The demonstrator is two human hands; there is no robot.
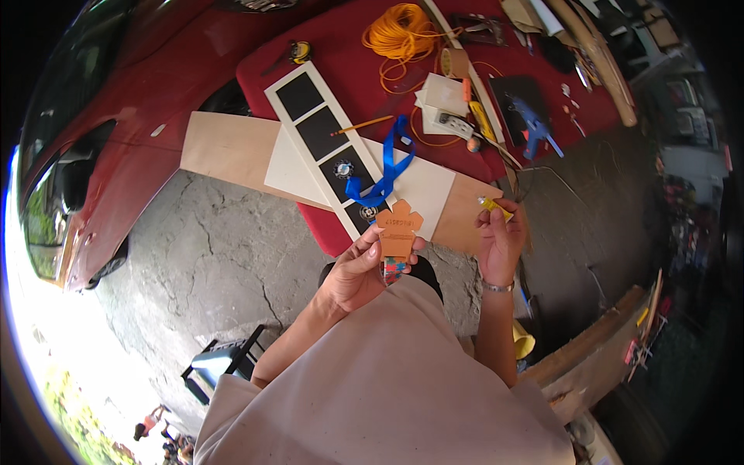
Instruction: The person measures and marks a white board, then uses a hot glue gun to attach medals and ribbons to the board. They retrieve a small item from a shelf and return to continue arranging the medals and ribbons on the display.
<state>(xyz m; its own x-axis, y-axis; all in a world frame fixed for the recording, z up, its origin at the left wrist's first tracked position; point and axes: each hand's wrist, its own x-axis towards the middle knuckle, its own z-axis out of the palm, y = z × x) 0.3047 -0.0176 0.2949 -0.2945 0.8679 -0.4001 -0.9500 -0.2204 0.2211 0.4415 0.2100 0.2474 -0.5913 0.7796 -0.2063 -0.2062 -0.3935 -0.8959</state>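
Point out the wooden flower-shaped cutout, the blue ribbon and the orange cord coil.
wooden flower-shaped cutout point(398, 229), head view, centre of its flat face.
blue ribbon point(385, 177), head view, middle of the strip.
orange cord coil point(401, 32), head view, on the coiled loops.

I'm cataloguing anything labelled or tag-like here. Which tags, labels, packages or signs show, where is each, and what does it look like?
Wooden tag: in the left hand, flower-topped, orange-brown, with writing too small to read.
Blue ribbon: runs up from the tag over the white frame with black panels.
Yellow tube: in the right hand, small, label unclear.
Tape roll: on the red table, tan.
No signs or screens.
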